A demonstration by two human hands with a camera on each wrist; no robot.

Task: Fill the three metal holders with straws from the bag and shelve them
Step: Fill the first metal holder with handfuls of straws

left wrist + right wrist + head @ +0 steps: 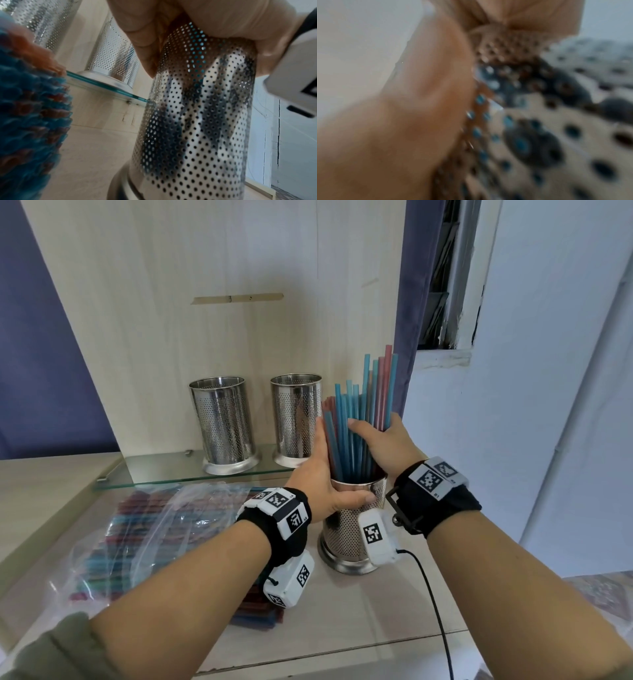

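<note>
Around the filled holder (352, 529), we see the straw bag (137, 529) blocking nine o'clock, the near empty holder (296, 419) at eleven, the far empty holder (224, 426) at ten, and bare glass shelf (144, 470) beyond.

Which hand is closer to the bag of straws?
Left. The left hand grips the holder just right of the bag; the right hand wraps the straws on the holder's far side, farther away.

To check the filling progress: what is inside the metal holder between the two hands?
Blue and pink straws stand in the holder, sticking out above its rim. Its perforated wall hides their lower ends and the bottom.
</note>
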